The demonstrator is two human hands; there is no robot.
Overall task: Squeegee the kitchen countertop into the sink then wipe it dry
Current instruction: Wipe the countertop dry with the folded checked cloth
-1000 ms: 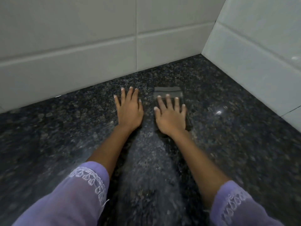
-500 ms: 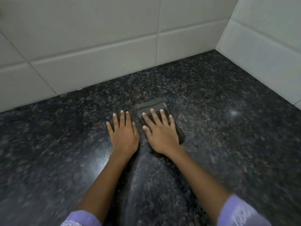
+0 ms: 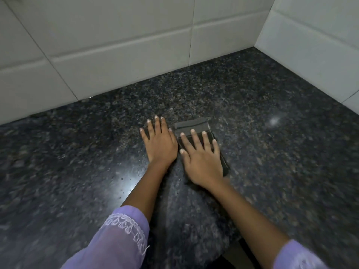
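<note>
Since 0.5 s ago both hands sit slightly right and farther from the tiled wall (image 3: 116, 45); the cloth goes with them. Head view: right hand (image 3: 202, 160) lies flat, fingers straight and spread, pressing a dark folded cloth (image 3: 192, 126) onto the speckled worktop (image 3: 272, 162). Left hand (image 3: 160, 142) lies flat on bare worktop, fingers straight, just beside the cloth. Lilac sleeves (image 3: 120, 235) cover both forearms.

Dark speckled granite countertop (image 3: 252, 113) bears a folded dark cloth (image 3: 191, 126).
</note>
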